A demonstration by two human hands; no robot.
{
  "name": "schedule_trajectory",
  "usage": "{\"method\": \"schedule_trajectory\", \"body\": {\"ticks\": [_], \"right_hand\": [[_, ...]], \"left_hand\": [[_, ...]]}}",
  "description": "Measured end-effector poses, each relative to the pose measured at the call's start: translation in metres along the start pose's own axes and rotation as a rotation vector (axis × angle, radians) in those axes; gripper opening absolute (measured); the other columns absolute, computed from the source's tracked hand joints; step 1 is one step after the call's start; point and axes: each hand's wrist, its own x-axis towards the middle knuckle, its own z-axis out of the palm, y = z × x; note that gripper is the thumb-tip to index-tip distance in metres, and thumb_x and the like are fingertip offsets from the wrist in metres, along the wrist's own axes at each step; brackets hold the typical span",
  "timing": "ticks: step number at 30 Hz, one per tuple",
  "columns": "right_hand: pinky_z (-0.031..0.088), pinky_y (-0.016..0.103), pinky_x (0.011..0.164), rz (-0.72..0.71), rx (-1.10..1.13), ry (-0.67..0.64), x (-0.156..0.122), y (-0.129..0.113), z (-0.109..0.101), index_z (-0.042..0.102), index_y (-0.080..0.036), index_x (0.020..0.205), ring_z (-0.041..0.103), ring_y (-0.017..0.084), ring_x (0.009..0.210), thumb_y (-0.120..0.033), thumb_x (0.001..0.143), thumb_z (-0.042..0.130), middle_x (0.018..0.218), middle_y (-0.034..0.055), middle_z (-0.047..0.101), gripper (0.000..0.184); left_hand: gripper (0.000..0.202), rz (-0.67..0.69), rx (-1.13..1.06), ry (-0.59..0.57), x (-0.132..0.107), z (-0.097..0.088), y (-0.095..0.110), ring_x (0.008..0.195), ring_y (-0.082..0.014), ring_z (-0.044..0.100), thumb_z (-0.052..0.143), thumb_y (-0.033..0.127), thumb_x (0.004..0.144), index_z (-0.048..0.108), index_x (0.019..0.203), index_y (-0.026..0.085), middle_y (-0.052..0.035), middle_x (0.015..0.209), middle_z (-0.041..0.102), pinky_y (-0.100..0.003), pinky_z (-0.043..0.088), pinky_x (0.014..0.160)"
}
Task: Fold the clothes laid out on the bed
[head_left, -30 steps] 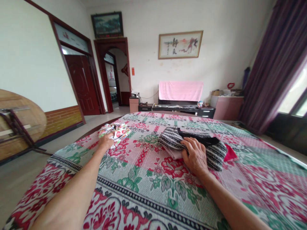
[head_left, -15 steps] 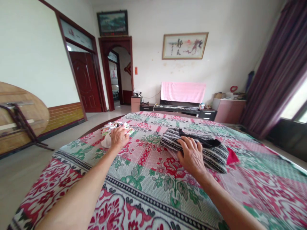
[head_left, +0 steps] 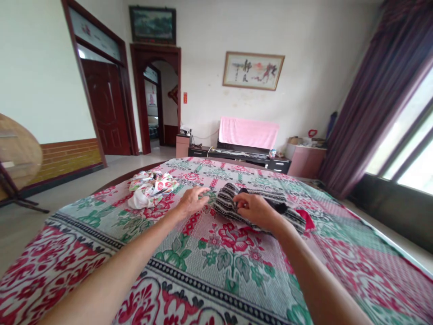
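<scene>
A folded black-and-white striped garment (head_left: 227, 201) lies on the flowered bedspread (head_left: 216, 257), with a black piece and a red corner (head_left: 308, 220) at its right side. My right hand (head_left: 254, 209) rests on its top with fingers curled, pinching the fabric's edge. My left hand (head_left: 192, 201) hovers just left of the stack, fingers bent and close to the striped edge, holding nothing I can see. A crumpled white floral cloth (head_left: 150, 187) lies further left, apart from both hands.
A round wooden tabletop (head_left: 16, 155) leans at the far left. Dark red doors (head_left: 108, 113) and an arched doorway stand behind. A low cabinet with a pink cloth (head_left: 248, 132) lines the back wall. Purple curtains (head_left: 365, 104) hang at right.
My left hand let go of the floral cloth and moved right to the striped stack. My right hand went from lying flat to pinching the stack. The view turned slightly right.
</scene>
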Motion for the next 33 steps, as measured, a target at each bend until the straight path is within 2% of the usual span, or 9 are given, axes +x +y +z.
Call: {"method": "schedule_trajectory", "body": {"ticks": [4,7,10,15,20,22,26,30,33], "right_hand": [[0.042,0.02,0.056,-0.138,0.208,-0.418,-0.011,-0.03,-0.002,0.068,-0.021,0.1,0.059,0.01,0.06,-0.018,0.074,0.054,0.071,-0.0021,0.069,0.03],[0.045,0.022,0.064,-0.089,0.171,-0.179,-0.014,-0.026,-0.017,0.066,-0.02,0.106,0.061,0.012,0.069,-0.021,0.078,0.052,0.079,0.0005,0.07,0.031],[0.044,0.027,0.07,0.006,-0.063,0.055,-0.014,-0.004,-0.027,0.067,-0.018,0.104,0.061,0.016,0.078,-0.023,0.074,0.058,0.093,0.0059,0.07,0.031],[0.04,0.026,0.061,0.055,-0.255,-0.204,-0.016,0.012,-0.02,0.072,-0.019,0.084,0.059,0.016,0.069,-0.023,0.071,0.06,0.076,0.0037,0.069,0.017],[0.041,0.021,0.061,-0.125,-0.017,-0.432,-0.014,-0.007,-0.008,0.072,-0.022,0.088,0.059,0.012,0.067,-0.017,0.073,0.055,0.075,-0.0021,0.07,0.023],[0.044,0.023,0.065,-0.126,0.007,-0.352,-0.012,-0.009,-0.008,0.071,-0.022,0.095,0.062,0.013,0.072,-0.022,0.076,0.055,0.081,-0.001,0.071,0.025],[0.045,0.032,0.084,0.076,-0.252,0.088,-0.008,0.016,-0.01,0.067,-0.018,0.109,0.061,0.023,0.099,-0.022,0.072,0.06,0.112,0.0098,0.067,0.038],[0.045,0.034,0.089,0.134,-0.288,0.135,-0.007,0.055,-0.01,0.071,-0.021,0.101,0.061,0.023,0.103,-0.019,0.072,0.059,0.109,0.008,0.068,0.031],[0.047,0.032,0.085,0.103,-0.145,0.14,-0.008,0.071,-0.014,0.073,-0.023,0.09,0.064,0.02,0.093,-0.02,0.076,0.054,0.095,0.0029,0.072,0.024]], "left_hand": [[0.054,-0.033,-0.168,-0.064,-0.001,-0.003,0.016,0.085,-0.0155,0.068,0.056,0.029,0.077,0.054,0.13,0.019,-0.009,0.127,0.062,-0.028,0.052,0.082],[0.056,-0.062,-0.166,-0.152,-0.003,-0.004,0.019,0.077,-0.0152,0.067,0.056,0.039,0.079,0.054,0.13,0.018,-0.0112,0.126,0.061,-0.029,0.052,0.078],[0.056,-0.086,-0.136,-0.238,-0.003,-0.005,0.021,0.079,-0.0165,0.065,0.054,0.045,0.08,0.055,0.13,0.019,-0.0085,0.114,0.066,-0.029,0.05,0.076],[0.067,-0.095,-0.092,-0.496,-0.004,-0.009,0.024,0.09,-0.0209,0.065,0.053,0.059,0.078,0.053,0.133,0.022,-0.0068,0.107,0.07,-0.029,0.047,0.079],[0.088,-0.073,0.093,-0.727,-0.012,-0.01,0.029,0.122,-0.0325,0.052,0.065,0.062,0.065,0.043,0.141,0.023,-0.0133,0.135,0.055,-0.04,0.042,0.098],[0.084,-0.016,0.157,-0.745,-0.015,-0.008,0.033,0.129,-0.0342,0.045,0.069,0.053,0.064,0.046,0.139,0.022,-0.0136,0.142,0.049,-0.043,0.037,0.104],[0.065,0.101,0.108,-0.748,-0.016,-0.007,0.039,0.119,-0.0286,0.053,0.066,0.026,0.064,0.057,0.128,0.022,-0.0088,0.133,0.058,-0.037,0.041,0.102],[0.058,0.085,-0.041,-0.769,-0.009,-0.018,0.041,0.102,-0.0219,0.061,0.054,0.012,0.061,0.066,0.116,0.025,-0.0017,0.117,0.069,-0.03,0.047,0.091],[0.06,-0.073,-0.245,-0.672,0.0,-0.034,0.039,0.086,-0.0182,0.064,0.052,0.014,0.061,0.065,0.119,0.025,-0.0001,0.108,0.071,-0.028,0.05,0.079]]}}
